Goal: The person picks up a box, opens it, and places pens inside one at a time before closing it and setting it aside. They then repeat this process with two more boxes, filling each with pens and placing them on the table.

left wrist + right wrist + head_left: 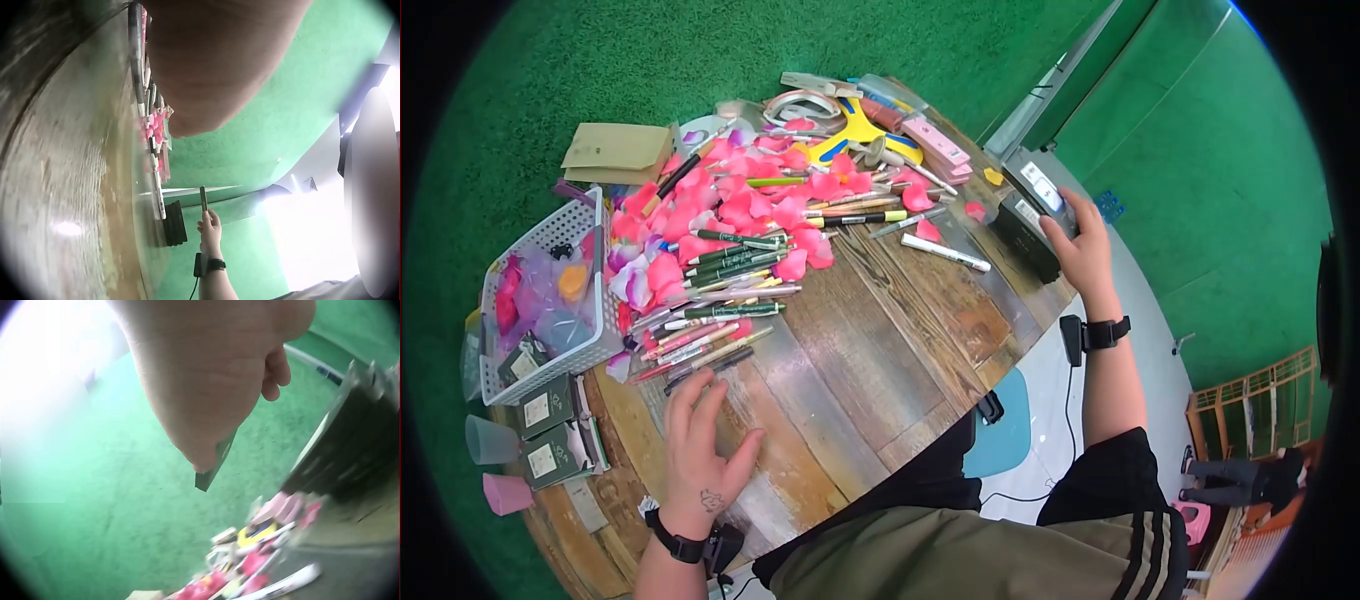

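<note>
My right hand (1085, 255) pinches a thin, dark, flat pack (1043, 188) with white labels, raised above the table's right end. In the left wrist view the same pack (204, 199) stands edge-on above the fingers. Just beside it on the tabletop is a stack of similar dark packs (1025, 237); the right wrist view shows this stack (356, 434) close by. My left hand (705, 450) hovers near the table's front left with fingers spread and loosely bent, holding nothing. Closest to its fingertips lie several pens (705, 350).
Pink petals (740, 205), pens and a yellow-blue three-armed piece (860, 130) crowd the far side. A white marker (945, 252) lies mid-table. At left stand a white basket (615, 325), dark packs (555, 455) and cups (492, 440). A person (1250, 478) is in the background.
</note>
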{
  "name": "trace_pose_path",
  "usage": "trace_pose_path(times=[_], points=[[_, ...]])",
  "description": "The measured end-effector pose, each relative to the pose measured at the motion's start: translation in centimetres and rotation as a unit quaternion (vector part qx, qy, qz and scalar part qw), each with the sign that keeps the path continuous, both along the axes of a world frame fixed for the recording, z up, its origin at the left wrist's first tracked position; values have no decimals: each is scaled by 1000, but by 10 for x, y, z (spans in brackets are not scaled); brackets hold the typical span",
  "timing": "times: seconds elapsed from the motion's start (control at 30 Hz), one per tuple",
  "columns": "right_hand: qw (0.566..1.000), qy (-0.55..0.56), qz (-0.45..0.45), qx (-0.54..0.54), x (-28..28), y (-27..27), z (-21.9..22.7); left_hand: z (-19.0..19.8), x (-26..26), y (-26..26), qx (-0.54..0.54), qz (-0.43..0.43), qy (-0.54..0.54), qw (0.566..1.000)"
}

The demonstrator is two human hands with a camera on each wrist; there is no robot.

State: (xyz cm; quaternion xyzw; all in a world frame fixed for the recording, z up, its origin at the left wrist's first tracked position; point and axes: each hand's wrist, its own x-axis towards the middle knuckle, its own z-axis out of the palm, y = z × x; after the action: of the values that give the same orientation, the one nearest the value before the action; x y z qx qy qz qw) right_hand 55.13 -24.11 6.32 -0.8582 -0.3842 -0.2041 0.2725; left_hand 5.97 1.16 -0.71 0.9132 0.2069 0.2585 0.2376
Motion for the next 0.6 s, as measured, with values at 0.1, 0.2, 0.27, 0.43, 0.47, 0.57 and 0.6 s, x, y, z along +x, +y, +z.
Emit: trace_pose_path(times=[0.1,0.2,0.27,0.43,0.47,0.57,0.6], points=[[995,39,-23,-87,28,-25,-24,0,0,0,-3,-6,-8,1000],[992,63,-25,-104,32,-30,-39,1,2,-1,3,-2,-23,1000],[991,52,-22,-119,27,-28,-33,-2,3,3,14,-2,-31,999],[996,-28,89,-1,-18,7,-30,1,-1,10,29,7,-78,997],[985,106,129,42,-27,20,-40,5,-3,11,33,21,-75,996],[944,239,228,4,-57,52,-58,24,-9,16,43,36,-56,997],[946,217,239,-32,-74,62,-58,32,-18,18,58,48,-53,996]])
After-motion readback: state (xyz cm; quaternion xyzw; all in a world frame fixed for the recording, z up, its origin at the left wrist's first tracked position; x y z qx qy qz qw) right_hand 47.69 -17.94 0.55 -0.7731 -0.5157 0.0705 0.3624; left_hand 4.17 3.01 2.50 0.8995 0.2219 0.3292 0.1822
